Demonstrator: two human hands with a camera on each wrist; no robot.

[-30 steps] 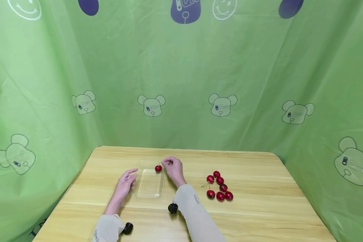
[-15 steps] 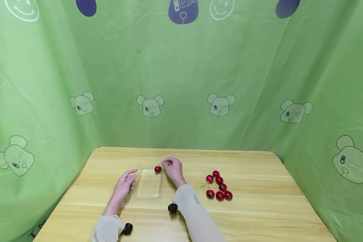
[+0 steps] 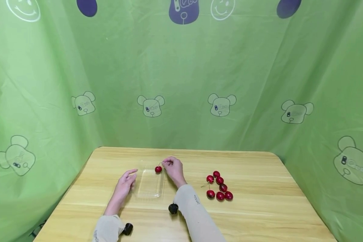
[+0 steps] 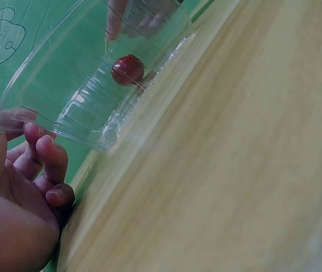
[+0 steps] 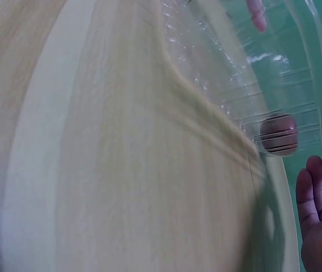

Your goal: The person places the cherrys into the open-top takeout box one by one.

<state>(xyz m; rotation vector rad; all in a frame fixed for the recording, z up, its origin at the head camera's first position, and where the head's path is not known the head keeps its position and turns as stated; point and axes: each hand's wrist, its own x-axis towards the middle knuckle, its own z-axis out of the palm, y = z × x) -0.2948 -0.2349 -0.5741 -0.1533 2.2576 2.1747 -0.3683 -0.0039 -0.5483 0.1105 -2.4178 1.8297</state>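
Dark red cherries point(image 3: 219, 187) on pale wood-grain table point(image 3: 260, 215); behind table, green backdrop point(image 3: 181, 84) printed with bear faces, purple blobs.

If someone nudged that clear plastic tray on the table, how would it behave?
The clear tray looks thin-walled and see-through, so it is probably very light and would likely slide on the smooth wooden table. Its ribbed walls may flex if squeezed. The left hand rests beside it, probably steadying it.

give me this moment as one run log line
right hand: pinches stem of red cherry over clear plastic tray | left hand: open beside tray | loose cherries: on wooden table
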